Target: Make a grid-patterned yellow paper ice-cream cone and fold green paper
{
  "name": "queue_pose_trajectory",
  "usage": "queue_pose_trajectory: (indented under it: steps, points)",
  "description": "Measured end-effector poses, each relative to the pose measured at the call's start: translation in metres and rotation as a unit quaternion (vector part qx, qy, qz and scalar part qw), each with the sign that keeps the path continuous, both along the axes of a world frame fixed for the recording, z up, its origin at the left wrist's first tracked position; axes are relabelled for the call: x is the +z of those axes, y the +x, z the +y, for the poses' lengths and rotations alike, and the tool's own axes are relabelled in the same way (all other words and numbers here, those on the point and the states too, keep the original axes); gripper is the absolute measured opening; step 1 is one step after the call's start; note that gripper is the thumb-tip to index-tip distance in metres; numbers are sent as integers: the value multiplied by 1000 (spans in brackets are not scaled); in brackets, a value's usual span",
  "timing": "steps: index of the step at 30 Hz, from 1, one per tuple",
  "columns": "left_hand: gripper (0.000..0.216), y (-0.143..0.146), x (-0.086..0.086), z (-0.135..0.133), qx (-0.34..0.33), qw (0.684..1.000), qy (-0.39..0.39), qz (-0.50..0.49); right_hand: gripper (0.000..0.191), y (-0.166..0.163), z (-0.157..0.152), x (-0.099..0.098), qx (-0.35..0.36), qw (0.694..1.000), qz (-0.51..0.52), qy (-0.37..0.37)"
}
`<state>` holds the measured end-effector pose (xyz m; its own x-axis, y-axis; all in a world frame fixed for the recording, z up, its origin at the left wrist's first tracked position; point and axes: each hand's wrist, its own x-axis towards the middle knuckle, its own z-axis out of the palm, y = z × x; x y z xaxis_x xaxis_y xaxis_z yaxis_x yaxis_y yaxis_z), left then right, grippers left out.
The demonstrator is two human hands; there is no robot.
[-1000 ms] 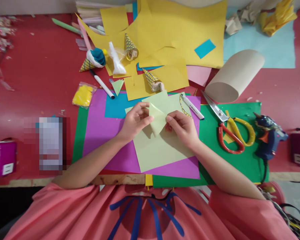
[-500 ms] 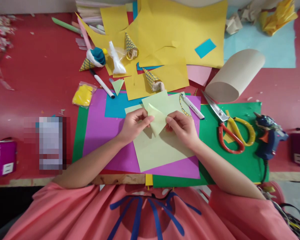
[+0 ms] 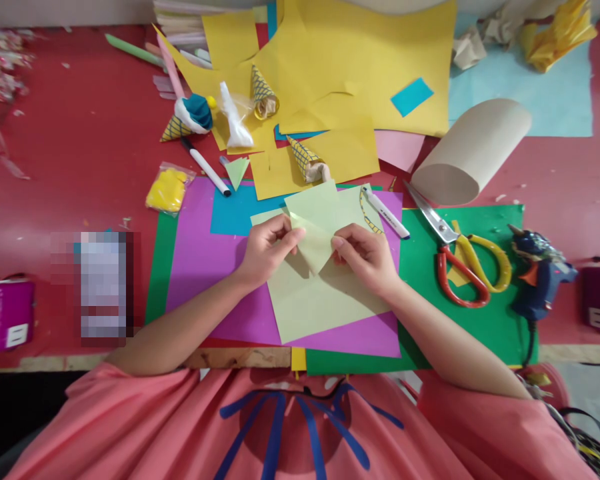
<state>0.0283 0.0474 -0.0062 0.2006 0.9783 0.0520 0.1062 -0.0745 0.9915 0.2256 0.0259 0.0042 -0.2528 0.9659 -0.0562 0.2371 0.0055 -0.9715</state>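
Between my hands is a small piece of pale green paper (image 3: 313,248), partly folded over, with a point facing down. My left hand (image 3: 270,250) pinches its left edge between thumb and fingers. On the other side, my right hand (image 3: 363,253) pinches the right corner. Beneath them lies a larger pale green sheet (image 3: 325,303), resting on a purple sheet (image 3: 230,327). A white marker (image 3: 386,213) lies just beyond my right hand. Above the paper, a yellow cone with a blue grid (image 3: 305,159) lies on its side.
Scissors (image 3: 450,247) and a glue gun (image 3: 543,273) lie to the right, below a cardboard tube (image 3: 473,153). Yellow sheets (image 3: 360,53) cover the back. Left are a bag of yellow clay (image 3: 169,189), another marker (image 3: 210,172) and a blurred-out object (image 3: 104,287).
The left part of the small paper has opened out flatter, its raised fold now lower. My left hand has shifted slightly left; the right hand has hardly moved.
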Motion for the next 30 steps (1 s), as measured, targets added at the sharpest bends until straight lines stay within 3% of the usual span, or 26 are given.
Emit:
queue_pose_trajectory:
  steps: [13, 30]
  points:
    - [39, -2, -3, 3, 34, 999, 8, 5, 23, 1, 0, 0, 7, 1000, -18, 10]
    - [17, -5, -13, 7, 58, 998, -11, -28, 19, 5, 4, -1, 34, 998, -50, 33]
